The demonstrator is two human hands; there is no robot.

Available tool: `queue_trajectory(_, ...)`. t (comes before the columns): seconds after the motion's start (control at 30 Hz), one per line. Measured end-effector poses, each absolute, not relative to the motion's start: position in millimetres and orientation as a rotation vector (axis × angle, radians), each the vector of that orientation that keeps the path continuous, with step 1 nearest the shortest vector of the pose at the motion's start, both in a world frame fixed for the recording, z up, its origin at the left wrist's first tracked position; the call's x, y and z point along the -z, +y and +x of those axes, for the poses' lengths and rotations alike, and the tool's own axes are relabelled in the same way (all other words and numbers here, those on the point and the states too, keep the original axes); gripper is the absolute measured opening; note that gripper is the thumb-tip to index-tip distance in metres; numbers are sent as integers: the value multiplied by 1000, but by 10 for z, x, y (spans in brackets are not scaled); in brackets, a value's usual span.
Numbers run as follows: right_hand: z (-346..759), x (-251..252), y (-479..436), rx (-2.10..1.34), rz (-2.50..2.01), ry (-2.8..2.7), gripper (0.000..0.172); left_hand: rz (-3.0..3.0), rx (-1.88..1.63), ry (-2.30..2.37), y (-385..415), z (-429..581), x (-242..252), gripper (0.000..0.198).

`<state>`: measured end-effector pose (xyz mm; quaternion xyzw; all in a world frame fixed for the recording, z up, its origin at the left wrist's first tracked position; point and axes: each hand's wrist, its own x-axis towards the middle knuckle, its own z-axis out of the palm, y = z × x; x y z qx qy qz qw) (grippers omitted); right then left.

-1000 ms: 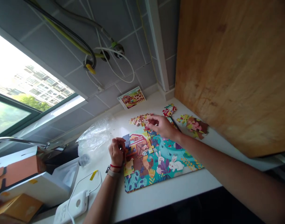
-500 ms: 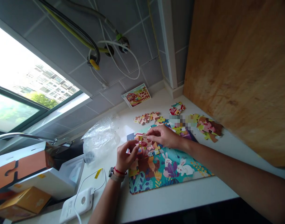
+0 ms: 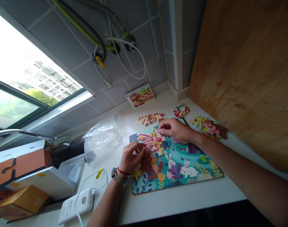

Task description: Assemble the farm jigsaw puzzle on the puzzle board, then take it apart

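Along the white counter (image 3: 172, 201), on the farm jigsaw puzzle (image 3: 155, 186), my right hand (image 3: 174, 130) had its fingertips gathered on a cardboard piece (image 3: 159, 134), light and stiff, best taken by its edges, while my left hand (image 3: 132, 157) curled over the pieces, any pinch hidden.

Glossy cardboard puzzle (image 3: 172, 167) on smooth white countertop (image 3: 181, 205).
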<state>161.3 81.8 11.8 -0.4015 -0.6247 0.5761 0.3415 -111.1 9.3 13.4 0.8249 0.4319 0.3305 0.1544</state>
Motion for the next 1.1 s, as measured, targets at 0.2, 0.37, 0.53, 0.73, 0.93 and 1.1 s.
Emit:
queue_trajectory(0.2,1848,-192,858,-1763,-1203,-2003,28,2478,-793,975,117,-1069,-202,13)
queue_trajectory(0.37,1784,-226,822,-1444,-1327,-2210,12,2544,-671,948,76,-1024,-208,29)
queue_trajectory(0.53,1763,-300,796,-1324,-1386,-2272,8,2617,-501,928,3,-950,-170,41)
queue_trajectory(0.73,1744,-299,774,-1269,-1436,-2312,6,2644,-329,935,-23,-914,-136,52)
queue_trajectory(0.93,1728,-277,747,-1313,-1466,-2285,6,2604,-321,946,-22,-908,-158,50)
queue_trajectory(1.1,1702,-262,734,-1228,-1509,-2321,7,2577,-318,951,-26,-896,-169,49)
